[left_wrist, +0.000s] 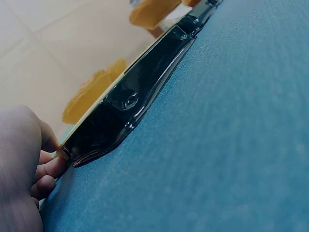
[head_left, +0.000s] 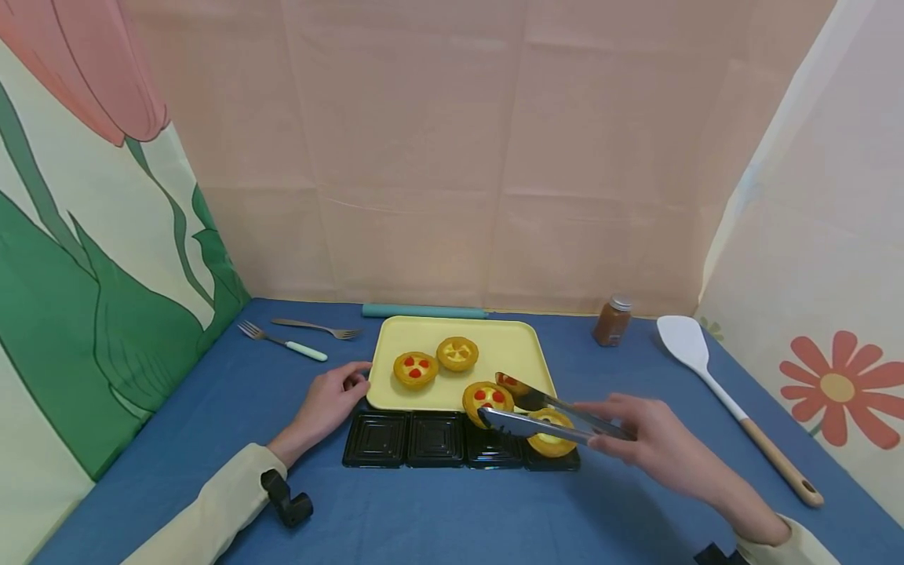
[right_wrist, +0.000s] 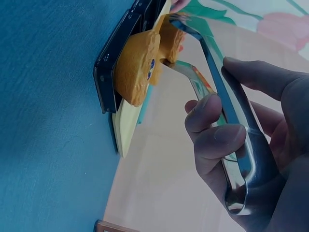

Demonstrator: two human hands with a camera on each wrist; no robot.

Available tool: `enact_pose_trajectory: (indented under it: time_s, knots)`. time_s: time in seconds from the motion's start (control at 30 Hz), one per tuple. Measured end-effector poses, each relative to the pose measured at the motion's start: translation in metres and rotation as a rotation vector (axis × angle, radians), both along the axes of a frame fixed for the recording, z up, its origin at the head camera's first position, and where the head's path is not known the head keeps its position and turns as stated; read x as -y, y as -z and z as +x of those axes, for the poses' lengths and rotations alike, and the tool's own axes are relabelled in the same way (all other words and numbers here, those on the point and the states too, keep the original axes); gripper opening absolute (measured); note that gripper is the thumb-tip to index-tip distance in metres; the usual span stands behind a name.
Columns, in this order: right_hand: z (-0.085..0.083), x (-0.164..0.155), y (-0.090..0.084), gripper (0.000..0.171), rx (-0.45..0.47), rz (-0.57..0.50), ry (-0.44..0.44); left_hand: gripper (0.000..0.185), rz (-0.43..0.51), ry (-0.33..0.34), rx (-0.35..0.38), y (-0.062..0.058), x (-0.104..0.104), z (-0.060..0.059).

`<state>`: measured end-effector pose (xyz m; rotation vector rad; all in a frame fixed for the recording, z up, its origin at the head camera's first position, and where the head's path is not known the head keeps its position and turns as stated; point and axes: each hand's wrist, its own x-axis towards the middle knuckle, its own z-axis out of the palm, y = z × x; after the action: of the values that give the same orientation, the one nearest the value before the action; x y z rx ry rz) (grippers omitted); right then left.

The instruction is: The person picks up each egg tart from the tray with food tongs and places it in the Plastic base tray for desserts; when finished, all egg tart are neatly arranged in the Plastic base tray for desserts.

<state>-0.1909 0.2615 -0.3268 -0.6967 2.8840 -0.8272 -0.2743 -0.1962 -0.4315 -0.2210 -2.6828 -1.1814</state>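
Note:
My right hand [head_left: 657,439] grips metal tongs [head_left: 565,416], thumb on one arm and fingers on the other. Between the tong tips is a red-dotted egg tart [head_left: 487,396], over the yellow tray's front edge and the third compartment of the black tray [head_left: 435,439]. A plain-topped tart [head_left: 553,441] sits in that tray's rightmost compartment, partly hidden by the tongs. My left hand [head_left: 332,400] pinches the left edge of the yellow tray [head_left: 508,337], as the left wrist view [left_wrist: 29,164] shows. On that tray lie another red-dotted tart [head_left: 415,369] and a tart with a pale cross [head_left: 457,354].
Two forks, one with a pale handle [head_left: 307,351] and one brown [head_left: 311,326], lie at the left. Behind the tray is a teal rod [head_left: 424,311]. A brown jar [head_left: 611,322] and a white spatula with a wooden handle [head_left: 734,408] are at the right.

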Motion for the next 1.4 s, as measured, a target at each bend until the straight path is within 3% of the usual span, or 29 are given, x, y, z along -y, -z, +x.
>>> enact_pose_trajectory:
  time_s: [1.07, 1.4]
  knots:
    - [0.0092, -0.0088, 0.0006, 0.046, 0.054, -0.003, -0.045, 0.037, 0.006, 0.005, -0.015, -0.0008, -0.002, 0.0032]
    - [0.0097, -0.0098, -0.0006, 0.047, 0.03, 0.018, -0.047, 0.037, 0.012, 0.01, -0.016, -0.0014, -0.0016, 0.0035]
